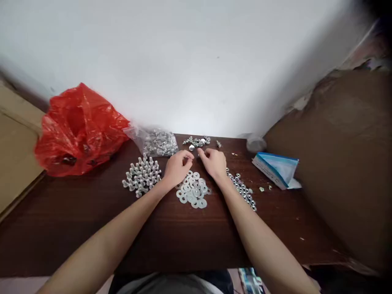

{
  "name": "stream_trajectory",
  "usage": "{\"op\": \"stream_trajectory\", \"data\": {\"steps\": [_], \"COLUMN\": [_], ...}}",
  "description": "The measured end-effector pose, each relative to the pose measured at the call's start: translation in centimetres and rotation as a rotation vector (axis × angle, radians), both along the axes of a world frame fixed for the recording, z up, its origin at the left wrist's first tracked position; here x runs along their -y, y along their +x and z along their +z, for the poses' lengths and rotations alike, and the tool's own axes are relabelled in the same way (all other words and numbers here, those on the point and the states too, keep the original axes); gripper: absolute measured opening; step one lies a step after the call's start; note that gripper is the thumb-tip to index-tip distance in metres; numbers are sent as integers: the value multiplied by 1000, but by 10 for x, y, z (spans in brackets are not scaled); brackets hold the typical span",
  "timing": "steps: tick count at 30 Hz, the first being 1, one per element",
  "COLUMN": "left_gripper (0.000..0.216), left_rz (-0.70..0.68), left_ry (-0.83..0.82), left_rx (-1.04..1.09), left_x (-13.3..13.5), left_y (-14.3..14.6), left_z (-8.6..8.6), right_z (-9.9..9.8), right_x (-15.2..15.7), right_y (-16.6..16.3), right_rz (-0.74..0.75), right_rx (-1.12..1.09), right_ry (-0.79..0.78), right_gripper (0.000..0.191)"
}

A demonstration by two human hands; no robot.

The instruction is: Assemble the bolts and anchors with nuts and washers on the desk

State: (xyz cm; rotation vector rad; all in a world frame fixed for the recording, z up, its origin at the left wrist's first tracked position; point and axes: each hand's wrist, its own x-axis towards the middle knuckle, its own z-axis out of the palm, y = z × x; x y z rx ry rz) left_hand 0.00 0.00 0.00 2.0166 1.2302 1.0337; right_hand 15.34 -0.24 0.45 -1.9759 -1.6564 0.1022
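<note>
My left hand (177, 166) and my right hand (214, 163) meet over the back middle of a dark wooden table (171, 237), fingers curled and pinched together around a small metal part I cannot make out. A pile of flat washers (192, 190) lies just below both hands. Upright bolts (142, 174) stand in a cluster left of my left hand. A row of nuts (241, 188) runs along my right wrist. Several put-together pieces (197, 141) lie behind the fingertips by the wall.
A red plastic bag (78, 130) sits at the back left. A clear bag of metal hardware (154, 141) lies beside it. A blue and white box (277, 168) rests at the right, next to a large brown cardboard surface (337, 163). A white wall stands behind.
</note>
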Motion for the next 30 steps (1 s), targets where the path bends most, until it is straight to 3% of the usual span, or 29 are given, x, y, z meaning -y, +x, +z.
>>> {"op": "stream_trajectory", "data": {"steps": [10, 16, 20, 24, 30], "left_gripper": [16, 28, 28, 26, 27], "left_rz": [-4, 13, 0, 9, 234], "left_ry": [-71, -34, 75, 229, 280], "left_rx": [-32, -69, -315, -632, -818], "left_x": [5, 7, 11, 16, 18], "left_y": [2, 1, -4, -13, -32], "left_z": [10, 13, 22, 39, 62], "right_z": [0, 3, 3, 0, -1], "right_x": [0, 3, 4, 3, 3], "right_y": [1, 0, -2, -5, -8], "right_rz": [22, 88, 152, 191, 243], "right_rx": [12, -96, -159, -191, -212], "right_ry": [-51, 192, 299, 297, 232], "right_gripper": [53, 54, 51, 50, 50]}}
